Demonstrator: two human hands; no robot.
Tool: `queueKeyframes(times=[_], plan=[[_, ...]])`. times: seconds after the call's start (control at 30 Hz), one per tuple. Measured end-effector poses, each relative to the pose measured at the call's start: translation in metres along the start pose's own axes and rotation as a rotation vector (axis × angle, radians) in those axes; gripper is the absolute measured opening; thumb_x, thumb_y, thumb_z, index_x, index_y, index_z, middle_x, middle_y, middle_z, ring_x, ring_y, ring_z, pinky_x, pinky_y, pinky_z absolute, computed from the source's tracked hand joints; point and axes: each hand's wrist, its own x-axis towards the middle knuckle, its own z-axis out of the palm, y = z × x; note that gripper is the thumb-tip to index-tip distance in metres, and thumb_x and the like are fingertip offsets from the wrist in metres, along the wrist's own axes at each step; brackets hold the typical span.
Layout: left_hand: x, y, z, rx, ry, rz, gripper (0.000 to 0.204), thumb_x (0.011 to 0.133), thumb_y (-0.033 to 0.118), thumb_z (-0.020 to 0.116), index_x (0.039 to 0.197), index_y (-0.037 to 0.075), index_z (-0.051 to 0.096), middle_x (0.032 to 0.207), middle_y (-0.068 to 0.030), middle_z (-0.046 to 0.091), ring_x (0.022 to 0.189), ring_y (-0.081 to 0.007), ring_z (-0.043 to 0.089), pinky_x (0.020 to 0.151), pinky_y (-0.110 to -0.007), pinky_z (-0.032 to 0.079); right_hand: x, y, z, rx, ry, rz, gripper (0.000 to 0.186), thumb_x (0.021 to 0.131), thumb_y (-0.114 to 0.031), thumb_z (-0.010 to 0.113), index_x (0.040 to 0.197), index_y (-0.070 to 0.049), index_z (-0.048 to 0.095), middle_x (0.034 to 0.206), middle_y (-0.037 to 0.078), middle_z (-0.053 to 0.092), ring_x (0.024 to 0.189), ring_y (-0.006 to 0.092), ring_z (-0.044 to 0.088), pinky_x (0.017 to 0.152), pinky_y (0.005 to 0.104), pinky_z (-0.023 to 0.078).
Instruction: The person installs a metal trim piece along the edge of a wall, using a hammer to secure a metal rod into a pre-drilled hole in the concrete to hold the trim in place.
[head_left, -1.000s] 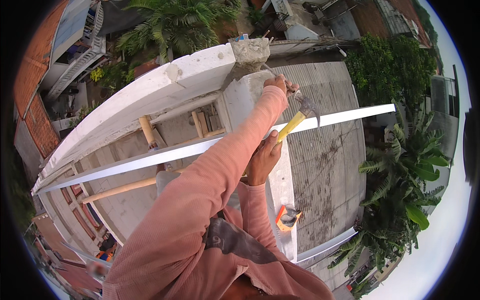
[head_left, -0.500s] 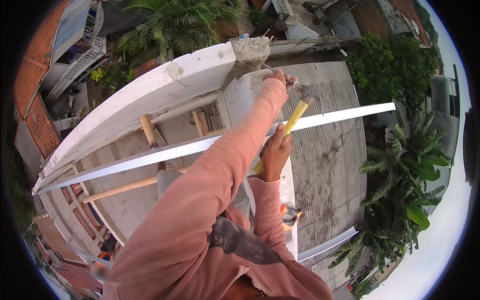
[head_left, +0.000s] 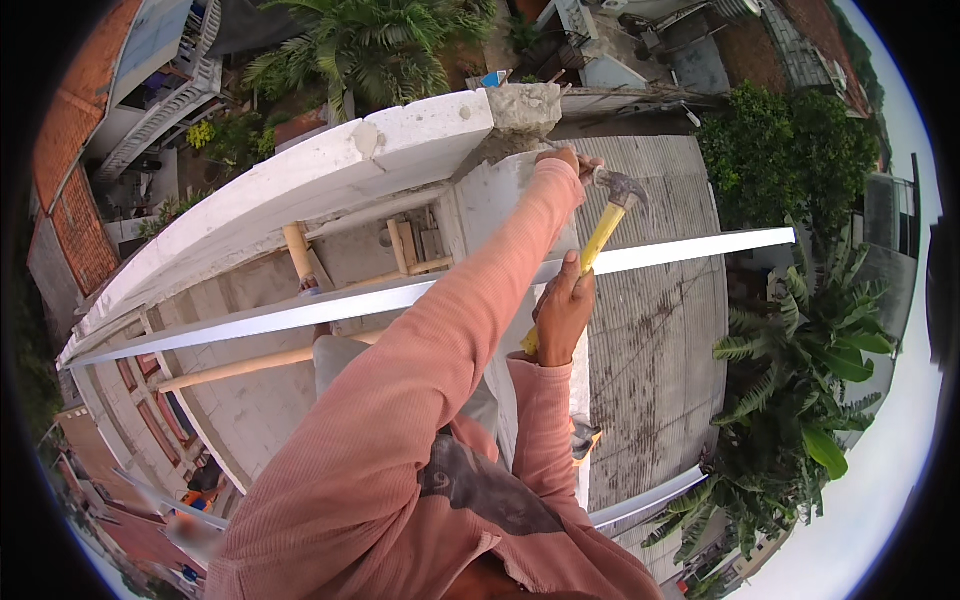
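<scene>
The right hand [head_left: 567, 308] is closed round the claw hammer's [head_left: 604, 233] yellow handle; the steel head sits just beside the left hand [head_left: 570, 165], at the concrete wall's [head_left: 488, 195] right edge; the left fingers curl, contents indiscernible; a glancing blow could injure them, given this closeness; the smooth, straight metal bar [head_left: 690, 248], if knocked, could shift; beyond lies ribbed corrugated roofing [head_left: 650, 340].
</scene>
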Motion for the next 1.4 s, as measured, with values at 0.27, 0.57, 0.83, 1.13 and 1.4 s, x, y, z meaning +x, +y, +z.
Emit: queueKeyframes(times=[0.27,0.57,0.83,1.13,1.4], plan=[[0.015,0.004,0.011,-0.077,0.029,-0.078,0.024,0.104,0.016,0.042,0.089,-0.002,0.049,0.077,-0.0127,0.059,0.073,-0.0280,0.070,0.067,-0.036,0.064,0.017,-0.009,-0.005,-0.141,-0.026,-0.055,0.040,0.105,-0.034,0.046,0.087,0.001,0.050,0.059,0.004,0.046,0.050,0.0145,0.043,0.049,0.0338,0.038],[0.047,0.016,0.022,-0.591,-0.005,-0.250,0.031,0.104,0.021,0.040,0.097,-0.008,0.050,0.094,-0.0216,0.065,0.079,-0.0324,0.070,0.068,-0.039,0.064,0.028,-0.050,-0.001,-0.042,-0.077,-0.032,0.041,0.104,-0.041,0.047,0.083,-0.006,0.046,0.056,-0.003,0.037,0.041,0.0050,0.033,0.037,0.0241,0.027],[0.002,0.030,0.033,-0.699,0.268,-0.202,0.036,0.104,0.023,0.036,0.120,-0.008,0.047,0.119,-0.0234,0.057,0.100,-0.0307,0.066,0.078,-0.041,0.062,0.009,-0.074,-0.059,0.063,0.069,0.030,0.041,0.102,-0.047,0.047,0.081,-0.013,0.041,0.055,-0.006,0.032,0.039,0.0032,0.030,0.034,0.0222,0.023],[0.002,0.009,0.033,-0.605,0.135,-0.222,0.030,0.105,0.025,0.037,0.109,-0.003,0.048,0.106,-0.0173,0.058,0.090,-0.0270,0.067,0.074,-0.037,0.062,-0.006,-0.082,-0.096,0.099,0.252,0.082,0.043,0.100,-0.049,0.052,0.079,-0.014,0.038,0.057,-0.006,0.030,0.040,0.0046,0.028,0.034,0.0224,0.022],[0.024,0.055,0.012,-0.740,0.247,-0.091,0.029,0.105,0.026,0.037,0.099,0.001,0.049,0.095,-0.0119,0.059,0.081,-0.0237,0.067,0.071,-0.033,0.063,-0.018,-0.076,-0.117,0.100,0.310,0.109,0.042,0.100,-0.049,0.051,0.080,-0.013,0.041,0.056,-0.005,0.031,0.039,0.0047,0.029,0.033,0.0224,0.022]])
